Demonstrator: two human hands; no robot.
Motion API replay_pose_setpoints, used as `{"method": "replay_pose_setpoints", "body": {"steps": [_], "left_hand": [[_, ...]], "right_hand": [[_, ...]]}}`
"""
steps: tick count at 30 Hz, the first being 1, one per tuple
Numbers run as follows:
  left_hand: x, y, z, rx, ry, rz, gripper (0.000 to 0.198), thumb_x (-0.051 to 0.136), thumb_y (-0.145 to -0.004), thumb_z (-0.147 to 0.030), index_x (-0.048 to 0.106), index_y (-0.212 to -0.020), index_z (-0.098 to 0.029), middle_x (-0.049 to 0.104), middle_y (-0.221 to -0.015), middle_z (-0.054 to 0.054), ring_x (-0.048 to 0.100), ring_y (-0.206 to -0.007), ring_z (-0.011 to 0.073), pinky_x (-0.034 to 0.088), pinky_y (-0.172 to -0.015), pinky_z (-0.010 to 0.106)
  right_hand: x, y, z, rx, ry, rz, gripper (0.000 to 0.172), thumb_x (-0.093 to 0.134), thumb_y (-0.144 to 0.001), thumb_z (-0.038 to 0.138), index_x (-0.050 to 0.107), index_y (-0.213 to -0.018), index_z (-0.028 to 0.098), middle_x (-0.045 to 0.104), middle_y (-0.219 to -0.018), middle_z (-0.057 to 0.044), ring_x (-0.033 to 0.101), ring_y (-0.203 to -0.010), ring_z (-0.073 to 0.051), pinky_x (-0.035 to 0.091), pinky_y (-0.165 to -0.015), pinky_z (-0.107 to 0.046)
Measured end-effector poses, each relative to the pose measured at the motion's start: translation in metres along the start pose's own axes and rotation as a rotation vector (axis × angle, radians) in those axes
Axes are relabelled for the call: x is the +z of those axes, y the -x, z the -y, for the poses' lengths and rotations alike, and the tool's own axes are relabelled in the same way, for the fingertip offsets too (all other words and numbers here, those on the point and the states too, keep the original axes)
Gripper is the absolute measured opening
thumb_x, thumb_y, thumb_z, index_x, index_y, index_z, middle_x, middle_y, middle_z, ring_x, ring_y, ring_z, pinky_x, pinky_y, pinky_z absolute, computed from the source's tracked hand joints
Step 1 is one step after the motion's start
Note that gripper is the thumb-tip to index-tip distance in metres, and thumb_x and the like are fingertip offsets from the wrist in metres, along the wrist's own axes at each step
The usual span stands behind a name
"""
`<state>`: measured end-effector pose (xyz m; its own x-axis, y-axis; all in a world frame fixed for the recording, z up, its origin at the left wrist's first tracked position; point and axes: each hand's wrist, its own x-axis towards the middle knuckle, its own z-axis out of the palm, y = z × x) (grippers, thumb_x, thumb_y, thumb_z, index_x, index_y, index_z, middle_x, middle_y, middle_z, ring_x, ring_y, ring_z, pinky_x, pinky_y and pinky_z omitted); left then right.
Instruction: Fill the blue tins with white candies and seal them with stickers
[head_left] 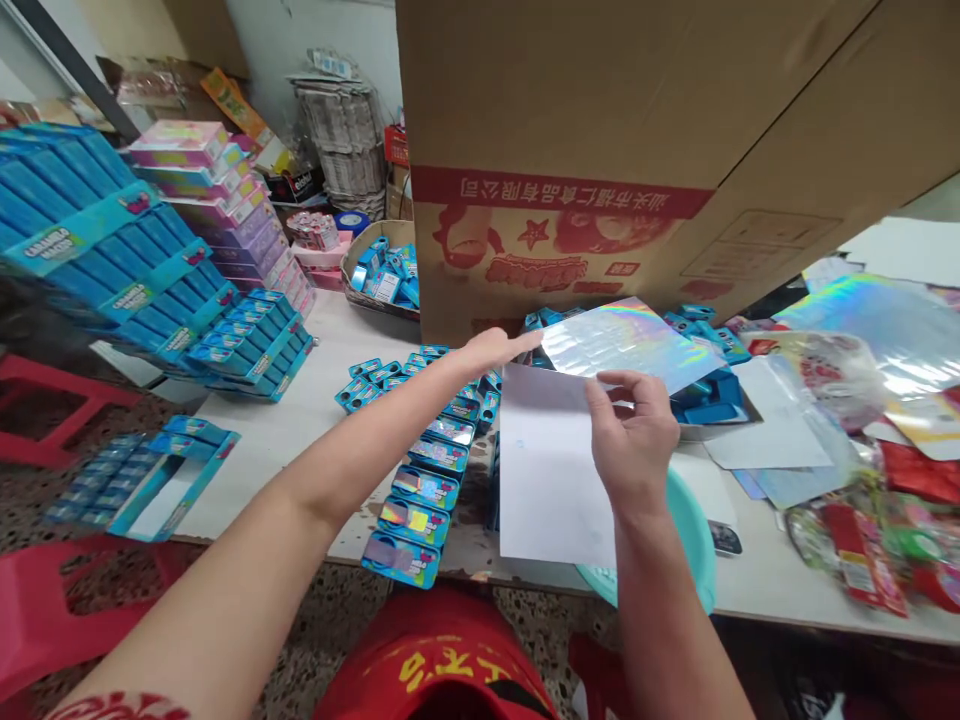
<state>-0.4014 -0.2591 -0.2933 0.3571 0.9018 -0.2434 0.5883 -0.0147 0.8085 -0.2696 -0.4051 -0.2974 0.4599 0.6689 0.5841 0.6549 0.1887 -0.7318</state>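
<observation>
My left hand (499, 350) reaches forward to the left edge of a shiny holographic sheet (630, 345) and pinches it there. My right hand (634, 420) has thumb and fingers closed on the top edge of a white sheet (555, 460), which hangs in front of the holographic one. Both sheets overlap a box of blue tins (712, 395). Left of the white sheet, a column of blue tins (424, 487) lies on the table, with smaller blue packs (367, 385) behind it.
A large cardboard box (562, 150) stands behind the hands. Stacked blue display boxes (97, 230) are at the left, beside an open tray (172, 480). A turquoise basin (694, 530) sits under my right forearm. Wrapped items (862, 540) and sheets lie at the right.
</observation>
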Motion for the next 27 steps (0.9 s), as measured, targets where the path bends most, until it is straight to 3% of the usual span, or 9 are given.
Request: {"method": "replay_pose_setpoints", "body": {"steps": [2, 4, 6, 10, 15, 19, 23, 27], "left_hand": [[0.013, -0.015, 0.002, -0.1, 0.027, 0.224, 0.03, 0.071, -0.067, -0.04, 0.066, -0.074, -0.011, 0.065, -0.068, 0.007, 0.061, -0.065, 0.0188, 0.045, -0.06, 0.028], [0.02, -0.019, 0.011, -0.074, 0.063, 0.271, 0.012, 0.072, -0.062, -0.02, 0.064, -0.067, -0.012, 0.056, -0.054, 0.0, 0.052, -0.051, 0.0126, 0.04, -0.051, 0.024], [0.022, -0.016, 0.02, -0.002, 0.095, 0.214, 0.008, 0.067, -0.06, -0.01, 0.064, -0.067, -0.013, 0.049, -0.047, -0.004, 0.044, -0.045, 0.0095, 0.034, -0.046, 0.022], [0.023, -0.008, 0.022, 0.061, 0.149, 0.172, 0.009, 0.063, -0.06, -0.008, 0.064, -0.067, -0.013, 0.046, -0.047, -0.005, 0.04, -0.044, 0.0076, 0.03, -0.043, 0.021], [0.028, -0.005, 0.016, 0.035, 0.165, 0.093, 0.012, 0.061, -0.06, -0.006, 0.066, -0.07, -0.012, 0.043, -0.044, -0.006, 0.036, -0.042, 0.0068, 0.026, -0.042, 0.02], [0.032, -0.006, 0.018, 0.003, 0.187, 0.045, 0.011, 0.062, -0.06, -0.004, 0.065, -0.068, -0.011, 0.047, -0.045, -0.005, 0.039, -0.043, 0.0066, 0.029, -0.044, 0.02], [0.035, -0.008, 0.024, -0.003, 0.209, 0.023, 0.01, 0.062, -0.06, -0.004, 0.064, -0.066, -0.011, 0.048, -0.046, -0.004, 0.04, -0.044, 0.007, 0.029, -0.044, 0.02], [0.034, -0.01, 0.027, 0.023, 0.172, 0.018, 0.011, 0.06, -0.06, -0.006, 0.064, -0.068, -0.012, 0.047, -0.047, -0.005, 0.039, -0.043, 0.007, 0.027, -0.043, 0.02]], "right_hand": [[-0.005, -0.006, -0.022, 0.014, 0.036, 0.008, 0.012, 0.06, -0.08, 0.029, 0.06, -0.086, 0.018, 0.057, -0.086, -0.003, 0.055, -0.068, -0.014, 0.048, -0.059, -0.029], [-0.006, -0.011, -0.042, 0.003, 0.076, 0.042, 0.013, 0.058, -0.081, 0.029, 0.06, -0.087, 0.018, 0.057, -0.087, -0.004, 0.056, -0.07, -0.016, 0.048, -0.06, -0.031], [-0.003, -0.017, -0.059, -0.059, 0.13, 0.092, 0.013, 0.056, -0.082, 0.028, 0.062, -0.09, 0.019, 0.059, -0.089, -0.006, 0.057, -0.076, -0.019, 0.049, -0.065, -0.034], [0.018, -0.036, -0.087, -0.271, 0.273, 0.261, 0.022, 0.052, -0.085, 0.024, 0.064, -0.104, 0.022, 0.062, -0.107, -0.011, 0.054, -0.101, -0.027, 0.045, -0.084, -0.044], [0.044, -0.041, -0.108, -0.346, 0.445, 0.536, 0.027, 0.053, -0.087, 0.029, 0.065, -0.111, 0.026, 0.062, -0.12, -0.008, 0.049, -0.111, -0.033, 0.042, -0.085, -0.05], [0.043, -0.028, -0.115, -0.405, 0.404, 0.533, 0.027, 0.048, -0.091, 0.029, 0.063, -0.112, 0.025, 0.064, -0.119, -0.007, 0.05, -0.114, -0.031, 0.04, -0.091, -0.049], [0.035, -0.024, -0.116, -0.385, 0.316, 0.48, 0.019, 0.052, -0.088, 0.03, 0.065, -0.097, 0.021, 0.064, -0.115, -0.01, 0.055, -0.106, -0.028, 0.043, -0.088, -0.044], [0.037, -0.032, -0.114, -0.364, 0.319, 0.454, 0.029, 0.054, -0.086, 0.03, 0.059, -0.112, 0.018, 0.063, -0.117, -0.012, 0.055, -0.104, -0.029, 0.044, -0.086, -0.044]]}}
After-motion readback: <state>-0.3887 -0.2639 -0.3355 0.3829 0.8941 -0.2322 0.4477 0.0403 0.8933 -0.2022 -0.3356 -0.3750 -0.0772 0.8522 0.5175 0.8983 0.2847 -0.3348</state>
